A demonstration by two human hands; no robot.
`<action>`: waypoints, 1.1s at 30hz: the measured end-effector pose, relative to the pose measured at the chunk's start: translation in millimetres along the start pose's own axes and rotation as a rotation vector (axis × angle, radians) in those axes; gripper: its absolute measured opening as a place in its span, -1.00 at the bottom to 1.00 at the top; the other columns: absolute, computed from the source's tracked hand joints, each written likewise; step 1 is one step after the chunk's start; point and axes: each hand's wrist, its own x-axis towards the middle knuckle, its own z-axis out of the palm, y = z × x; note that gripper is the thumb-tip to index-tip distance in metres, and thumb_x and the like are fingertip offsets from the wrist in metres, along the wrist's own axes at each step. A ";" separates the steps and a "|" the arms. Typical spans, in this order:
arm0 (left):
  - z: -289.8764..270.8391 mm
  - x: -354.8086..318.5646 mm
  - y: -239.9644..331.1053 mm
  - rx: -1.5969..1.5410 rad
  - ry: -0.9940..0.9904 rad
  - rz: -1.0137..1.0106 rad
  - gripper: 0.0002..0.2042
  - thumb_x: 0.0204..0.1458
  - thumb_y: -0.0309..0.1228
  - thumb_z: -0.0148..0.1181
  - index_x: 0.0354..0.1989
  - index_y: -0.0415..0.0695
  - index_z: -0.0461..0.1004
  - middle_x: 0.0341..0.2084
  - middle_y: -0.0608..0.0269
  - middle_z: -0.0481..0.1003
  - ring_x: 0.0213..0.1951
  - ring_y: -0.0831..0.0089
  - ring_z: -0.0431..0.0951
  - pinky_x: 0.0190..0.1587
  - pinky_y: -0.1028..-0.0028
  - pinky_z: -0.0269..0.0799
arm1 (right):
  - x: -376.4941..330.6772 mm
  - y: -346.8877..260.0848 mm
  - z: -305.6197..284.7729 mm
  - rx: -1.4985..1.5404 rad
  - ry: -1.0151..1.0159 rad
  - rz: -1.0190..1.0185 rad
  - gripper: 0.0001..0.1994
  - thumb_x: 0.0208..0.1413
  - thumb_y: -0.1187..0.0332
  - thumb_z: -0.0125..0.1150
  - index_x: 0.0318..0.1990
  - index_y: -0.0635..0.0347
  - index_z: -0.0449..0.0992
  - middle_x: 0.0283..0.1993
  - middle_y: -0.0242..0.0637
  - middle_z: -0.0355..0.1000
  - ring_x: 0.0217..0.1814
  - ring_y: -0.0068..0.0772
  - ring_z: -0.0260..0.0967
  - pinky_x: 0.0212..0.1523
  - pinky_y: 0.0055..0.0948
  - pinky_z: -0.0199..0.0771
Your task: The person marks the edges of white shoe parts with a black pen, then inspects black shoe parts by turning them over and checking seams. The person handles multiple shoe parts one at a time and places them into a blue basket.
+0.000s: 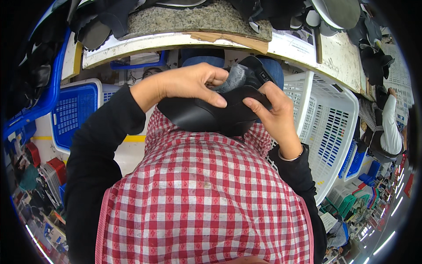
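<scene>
Over my lap, both hands hold a black leather shoe upper (198,115), with its smooth outer side toward me. My left hand (191,83) is closed at its upper edge, thumb pressed on the leather and fingers curled on the far side. Near the other end, my right hand (278,110) pinches the upper, its thumb on the near face and its fingers partly hidden behind the edge. Between the hands, grey fuzzy lining (236,77) shows inside the opening, next to a black flap with a small label (264,75).
Ahead stands a worktable with a stone slab (193,22) and several black shoe parts (281,13). A white plastic basket (327,127) is close on my right. A blue crate (74,112) sits at left. Another person (389,127) works at far right.
</scene>
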 end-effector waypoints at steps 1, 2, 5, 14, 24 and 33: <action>7.4 -2.2 -3.2 0.083 0.059 0.023 -0.56 0.10 -0.39 0.47 0.12 -0.29 0.53 -0.10 0.34 0.62 -0.07 0.65 0.51 0.05 0.52 0.44 | 0.0 -0.5 0.0 -0.003 -0.001 0.024 -0.72 0.05 0.33 0.53 -0.30 0.28 0.51 -0.38 -0.19 0.43 -0.32 -0.08 0.43 -0.31 -0.28 0.43; 12.7 -3.5 -5.0 0.045 0.085 0.139 -0.60 0.09 -0.43 0.48 0.07 -0.29 0.55 -0.15 0.35 0.63 -0.11 0.66 0.52 0.01 0.52 0.46 | 0.2 -1.0 0.4 -0.012 0.004 0.047 -0.72 0.06 0.33 0.53 -0.29 0.27 0.51 -0.38 -0.19 0.43 -0.32 -0.09 0.43 -0.30 -0.28 0.43; 28.4 -5.8 -7.8 0.042 0.228 0.135 -0.68 0.12 -0.46 0.44 0.00 -0.32 0.58 -0.24 0.35 0.65 -0.19 0.64 0.51 -0.04 0.48 0.47 | 1.0 -2.3 2.5 -0.035 0.020 0.095 -0.73 0.08 0.32 0.52 -0.28 0.26 0.52 -0.37 -0.18 0.43 -0.32 -0.09 0.44 -0.30 -0.28 0.43; 50.7 -6.5 -13.2 -0.118 0.378 0.110 -0.73 0.14 -0.55 0.39 0.00 -0.34 0.62 -0.20 0.26 0.69 -0.17 0.66 0.57 -0.07 0.52 0.53 | -3.0 -3.2 7.5 -0.063 0.042 0.164 -0.71 0.09 0.29 0.52 -0.27 0.25 0.49 -0.37 -0.16 0.44 -0.32 -0.06 0.44 -0.30 -0.26 0.44; 66.8 -1.7 -12.2 -0.090 0.598 0.177 -0.68 0.12 -0.57 0.39 0.06 -0.30 0.64 -0.14 0.26 0.70 -0.13 0.63 0.61 -0.02 0.55 0.55 | -4.2 0.9 7.8 -0.151 0.027 0.115 -0.71 0.23 0.22 0.37 -0.24 0.25 0.44 -0.32 -0.09 0.46 -0.20 0.12 0.47 -0.25 -0.10 0.44; 64.5 -1.4 -16.4 -0.038 0.575 0.158 -0.67 0.13 -0.54 0.40 0.09 -0.28 0.63 -0.14 0.23 0.71 -0.15 0.64 0.62 -0.04 0.55 0.56 | -3.5 1.9 2.1 -0.072 -0.054 0.170 -0.71 0.26 0.21 0.34 -0.24 0.26 0.44 -0.33 -0.04 0.45 -0.26 0.12 0.46 -0.27 -0.12 0.42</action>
